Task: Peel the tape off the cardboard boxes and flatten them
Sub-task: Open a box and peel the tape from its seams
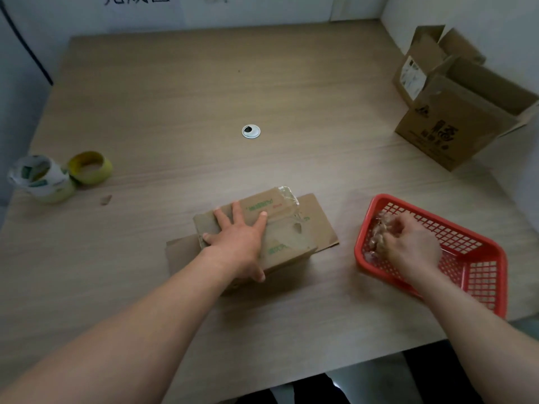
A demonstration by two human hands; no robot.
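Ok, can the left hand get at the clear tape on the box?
Probably yes: the left hand lies flat on the box, and the tape sits just beyond its fingers with nothing between. The right hand is away in the basket.

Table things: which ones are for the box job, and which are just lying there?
For the job: small box, pressed by the left hand; clear tape on its end; tape wad in the right hand; red basket; printed open box; labelled open box.
Lying about: white tape roll; yellow tape roll; silver cable cap; cardboard scrap.
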